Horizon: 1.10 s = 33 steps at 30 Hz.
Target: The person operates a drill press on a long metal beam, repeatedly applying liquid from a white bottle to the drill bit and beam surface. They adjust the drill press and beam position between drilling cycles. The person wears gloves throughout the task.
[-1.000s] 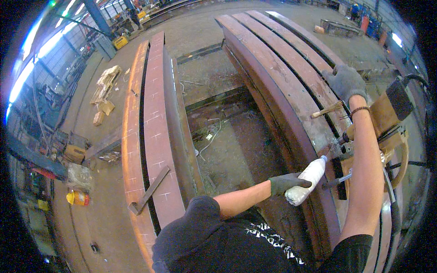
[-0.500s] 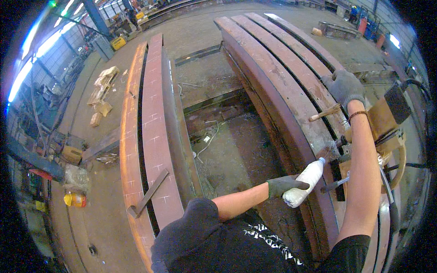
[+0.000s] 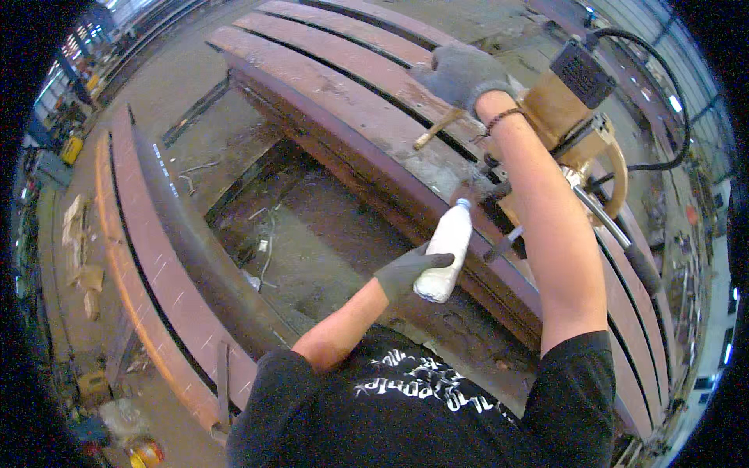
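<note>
My gloved left hand (image 3: 413,269) wraps round a white plastic bottle (image 3: 446,253) with a light blue cap. The bottle is tilted, its cap up by the edge of a brown steel beam (image 3: 335,97), close to the lower front of a tan drilling machine (image 3: 573,101). My right hand (image 3: 468,74), in a grey glove, is over the beam's upper face beyond the machine; its fingers are too unclear to read. Just below that wrist lies a brush (image 3: 437,130) with a wooden handle, its far end partly hidden. My right forearm passes in front of part of the machine.
A black cable (image 3: 686,101) loops from the machine's top. A lever with a dark grip (image 3: 641,269) sticks out from its side. More beams (image 3: 160,273) stand at the left, beyond a gap with scraps on the floor. A yellow container (image 3: 144,452) stands at lower left.
My view has turned to the right, so the beams and machine appear further left. The bottle stays in my left hand near the machine; my right hand remains over the beam.
</note>
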Motion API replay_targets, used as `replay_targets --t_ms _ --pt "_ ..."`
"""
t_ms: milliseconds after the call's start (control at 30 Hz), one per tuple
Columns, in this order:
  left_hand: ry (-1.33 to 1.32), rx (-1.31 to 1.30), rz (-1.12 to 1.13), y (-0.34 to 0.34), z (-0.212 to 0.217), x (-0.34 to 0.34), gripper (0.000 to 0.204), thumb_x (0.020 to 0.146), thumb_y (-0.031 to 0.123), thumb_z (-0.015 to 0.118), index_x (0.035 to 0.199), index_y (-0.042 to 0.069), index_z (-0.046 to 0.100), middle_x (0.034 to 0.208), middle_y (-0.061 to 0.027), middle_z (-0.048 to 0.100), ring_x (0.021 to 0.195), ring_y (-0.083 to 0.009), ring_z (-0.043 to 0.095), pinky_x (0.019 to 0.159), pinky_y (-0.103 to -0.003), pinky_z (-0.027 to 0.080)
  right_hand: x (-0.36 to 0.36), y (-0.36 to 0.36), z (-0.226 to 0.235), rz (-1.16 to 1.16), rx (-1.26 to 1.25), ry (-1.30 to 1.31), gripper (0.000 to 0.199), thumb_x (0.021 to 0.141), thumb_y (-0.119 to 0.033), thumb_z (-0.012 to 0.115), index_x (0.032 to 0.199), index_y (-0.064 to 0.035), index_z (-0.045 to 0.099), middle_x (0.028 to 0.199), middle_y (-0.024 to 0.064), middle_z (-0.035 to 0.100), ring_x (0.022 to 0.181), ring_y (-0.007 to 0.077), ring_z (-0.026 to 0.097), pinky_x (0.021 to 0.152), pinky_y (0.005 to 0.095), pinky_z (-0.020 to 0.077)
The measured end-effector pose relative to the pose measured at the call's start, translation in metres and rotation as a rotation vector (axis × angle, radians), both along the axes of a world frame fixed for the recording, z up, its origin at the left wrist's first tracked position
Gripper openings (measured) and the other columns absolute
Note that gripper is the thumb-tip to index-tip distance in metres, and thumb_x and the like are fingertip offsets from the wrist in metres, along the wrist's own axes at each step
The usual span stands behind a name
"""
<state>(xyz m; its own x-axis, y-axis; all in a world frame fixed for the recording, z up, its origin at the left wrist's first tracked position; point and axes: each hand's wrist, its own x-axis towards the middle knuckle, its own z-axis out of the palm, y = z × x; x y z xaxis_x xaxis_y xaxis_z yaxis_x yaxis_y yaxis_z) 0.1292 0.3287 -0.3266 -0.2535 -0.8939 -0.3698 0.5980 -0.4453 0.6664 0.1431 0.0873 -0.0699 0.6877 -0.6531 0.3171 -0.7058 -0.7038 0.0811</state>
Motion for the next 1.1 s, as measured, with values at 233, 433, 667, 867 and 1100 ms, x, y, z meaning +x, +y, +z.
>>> replay_targets --t_ms 233,433,667,867,1100 --pt "0.065 0.071 -0.107 -0.003 0.004 0.007 0.058 0.092 0.026 0.076 0.142 0.005 0.054 0.118 -0.0067 0.069 0.097 -0.0187 0.068 0.084 -0.034 0.057 -0.007 0.011 -0.003 -0.039 0.002 0.055 0.060 0.092 -0.064 0.058 0.100 -0.0076 0.078 0.099 0.0222 0.075 0.092 0.0413 0.073 0.087 0.0483 0.0571" --pt "0.056 0.064 -0.113 -0.007 -0.003 0.010 0.056 0.091 0.027 0.078 0.138 0.007 0.057 0.114 -0.0067 0.070 0.092 -0.0194 0.069 0.080 -0.035 0.058 -0.007 0.012 -0.002 -0.034 -0.022 0.039 0.062 0.092 -0.066 0.057 0.101 -0.0088 0.078 0.100 0.0224 0.075 0.094 0.0421 0.073 0.088 0.0486 0.0569" --pt "0.098 0.077 -0.077 -0.006 -0.016 0.010 0.051 0.091 0.026 0.079 0.135 0.008 0.060 0.108 -0.0066 0.072 0.085 -0.0205 0.070 0.074 -0.037 0.060 -0.002 0.011 -0.004 -0.023 -0.029 0.024 0.062 0.093 -0.066 0.056 0.099 -0.0090 0.079 0.099 0.0221 0.075 0.093 0.0418 0.073 0.086 0.0495 0.0572" --pt "0.114 0.068 -0.203 -0.010 -0.024 0.016 0.061 0.093 0.027 0.075 0.144 0.004 0.051 0.118 -0.0067 0.067 0.096 -0.0181 0.067 0.081 -0.035 0.057 -0.005 0.009 -0.010 0.008 -0.046 0.032 0.059 0.093 -0.061 0.055 0.096 -0.0076 0.079 0.097 0.0222 0.075 0.091 0.0398 0.073 0.084 0.0499 0.0574" --pt "0.089 0.123 -0.139 -0.009 -0.019 0.017 0.048 0.093 0.024 0.074 0.136 0.009 0.058 0.111 -0.0072 0.071 0.091 -0.0236 0.070 0.080 -0.041 0.060 -0.001 0.036 0.009 -0.126 0.104 0.050 0.052 0.093 -0.053 0.054 0.104 -0.0085 0.080 0.109 0.0191 0.076 0.103 0.0364 0.073 0.088 0.0482 0.0585"
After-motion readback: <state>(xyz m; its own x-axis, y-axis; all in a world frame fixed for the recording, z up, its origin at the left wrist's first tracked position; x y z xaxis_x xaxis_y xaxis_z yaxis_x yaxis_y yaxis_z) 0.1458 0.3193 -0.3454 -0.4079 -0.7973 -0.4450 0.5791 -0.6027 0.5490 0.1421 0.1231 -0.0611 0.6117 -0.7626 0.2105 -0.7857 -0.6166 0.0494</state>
